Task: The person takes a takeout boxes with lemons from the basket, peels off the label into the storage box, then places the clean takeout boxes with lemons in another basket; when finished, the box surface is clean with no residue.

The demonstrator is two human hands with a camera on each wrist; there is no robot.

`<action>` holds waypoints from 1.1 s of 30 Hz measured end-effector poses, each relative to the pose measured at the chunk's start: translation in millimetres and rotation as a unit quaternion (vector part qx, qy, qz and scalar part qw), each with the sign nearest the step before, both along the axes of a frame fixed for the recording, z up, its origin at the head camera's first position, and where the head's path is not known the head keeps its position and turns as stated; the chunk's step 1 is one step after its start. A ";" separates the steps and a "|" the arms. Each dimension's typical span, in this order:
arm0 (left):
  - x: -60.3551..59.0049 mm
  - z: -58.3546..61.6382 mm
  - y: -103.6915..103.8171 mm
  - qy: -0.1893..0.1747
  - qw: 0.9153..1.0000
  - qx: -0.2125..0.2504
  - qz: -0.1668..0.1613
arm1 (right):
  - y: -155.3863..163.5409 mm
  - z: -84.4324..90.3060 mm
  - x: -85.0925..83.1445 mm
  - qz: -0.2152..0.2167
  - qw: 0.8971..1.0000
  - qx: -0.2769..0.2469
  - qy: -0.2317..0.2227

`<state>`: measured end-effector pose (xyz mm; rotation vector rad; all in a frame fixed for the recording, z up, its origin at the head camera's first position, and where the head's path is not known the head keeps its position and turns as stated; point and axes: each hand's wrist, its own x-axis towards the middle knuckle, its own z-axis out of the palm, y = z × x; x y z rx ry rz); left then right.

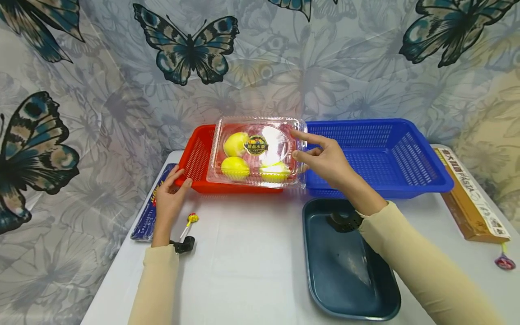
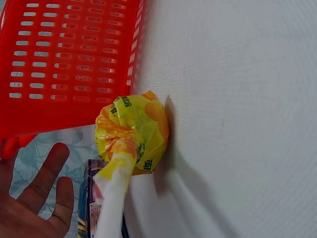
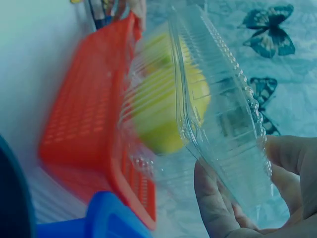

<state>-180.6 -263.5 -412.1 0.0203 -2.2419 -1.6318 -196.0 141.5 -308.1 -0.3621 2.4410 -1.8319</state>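
Note:
My right hand pinches the right side of a clear plastic fruit box between thumb and fingers. Through its labelled lid show three yellow round fruits. The box is tilted over the red basket, and its left end overlaps that basket in the head view. At the basket's front left corner is my left hand, thumb and index finger at the rim; its other fingers spread out in the left wrist view. A yellow-wrapped lollipop lies on the table beside my left wrist.
A blue basket stands right of the red one. In front of it is a dark teal tray, under my right forearm. A spaghetti packet lies far left; a pasta box and a purple lollipop lie far right.

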 end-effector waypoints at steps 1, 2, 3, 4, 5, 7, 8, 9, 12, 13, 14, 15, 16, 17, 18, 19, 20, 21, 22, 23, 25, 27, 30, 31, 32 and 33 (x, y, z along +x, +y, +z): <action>-0.4 0.0 0.0 0.000 1.000 -0.002 0.000 | 1.9 -0.7 5.0 -0.001 1.000 0.002 0.001; -0.7 0.1 0.0 0.000 1.000 -0.004 0.001 | 3.6 -1.5 10.0 0.001 1.000 0.002 0.003; -1.0 0.0 -0.2 0.001 1.000 -0.007 0.001 | 5.0 -2.2 14.4 0.003 1.000 0.004 0.007; -0.8 0.2 -0.4 0.001 1.000 -0.009 0.003 | 5.9 -2.9 18.6 0.005 1.000 0.010 0.012; -0.8 0.3 -0.7 0.002 1.000 -0.010 0.005 | 6.6 -3.7 22.6 0.006 1.000 0.015 0.017; -0.7 0.4 -0.8 0.003 1.000 -0.012 0.007 | 7.3 -5.2 31.3 0.008 0.999 0.025 0.027; -0.7 0.3 -0.9 0.004 1.000 -0.012 0.008 | 7.7 -6.3 35.7 0.008 0.999 0.031 0.032; -0.8 0.2 -0.9 0.005 1.000 -0.012 0.009 | 7.9 -7.8 40.1 0.008 0.999 0.034 0.034; -1.0 -0.2 -0.3 0.006 1.000 -0.012 0.008 | 8.3 -13.3 54.7 0.010 0.998 0.047 0.045; -1.0 -0.2 -0.1 0.006 1.000 -0.011 0.008 | 8.4 -15.5 59.5 0.011 0.997 0.053 0.048; -1.0 -0.2 0.2 0.006 1.000 -0.010 0.007 | 8.5 -17.7 64.1 0.011 0.997 0.060 0.050; -0.8 0.0 0.6 0.006 1.000 -0.007 0.006 | 8.5 -19.7 68.7 0.013 0.996 0.064 0.052; -0.8 0.0 0.7 0.005 1.000 -0.006 0.005 | 8.4 -21.8 72.8 0.014 0.996 0.070 0.053; -0.9 -0.1 0.6 0.005 1.000 -0.005 0.005 | 8.2 -23.9 76.2 0.015 0.996 0.074 0.054; -1.0 -0.1 0.7 0.005 1.000 -0.004 0.005 | 8.2 -25.6 79.5 0.016 0.995 0.080 0.055; -0.8 -0.1 0.4 0.005 1.000 -0.003 0.004 | 7.8 -27.6 82.2 0.019 0.995 0.084 0.056; -0.8 -0.1 0.1 0.004 1.000 -0.003 0.004 | 7.4 -29.6 84.7 0.021 0.995 0.085 0.056; -0.8 0.0 -0.1 0.004 1.000 -0.003 0.003 | 7.1 -31.5 87.2 0.023 0.995 0.084 0.055; -0.9 0.2 -0.3 0.003 1.000 -0.004 0.002 | 6.8 -33.4 89.5 0.024 0.994 0.085 0.056; -0.9 0.5 -0.1 0.003 1.000 -0.005 0.002 | 6.6 -34.9 91.9 0.025 0.994 0.086 0.057; -0.7 1.3 0.1 0.002 1.000 -0.005 0.000 | 6.0 -38.0 96.4 0.026 0.994 0.087 0.057; -0.6 1.8 0.3 0.001 1.000 -0.006 0.000 | 5.3 -40.4 101.0 0.026 0.994 0.087 0.056; -0.4 1.9 0.1 0.002 1.000 -0.006 -0.001 | 4.0 -44.2 107.0 0.031 0.994 0.088 0.049; -0.4 1.8 0.0 0.003 1.000 -0.005 -0.001 | 3.4 -45.8 108.4 0.033 0.995 0.087 0.044; -0.2 1.8 -0.1 0.004 1.000 -0.005 -0.001 | 2.6 -47.5 109.6 0.037 0.995 0.084 0.040; -0.1 1.7 -0.2 0.005 1.000 -0.004 -0.002 | 1.6 -49.5 110.4 0.040 0.995 0.082 0.035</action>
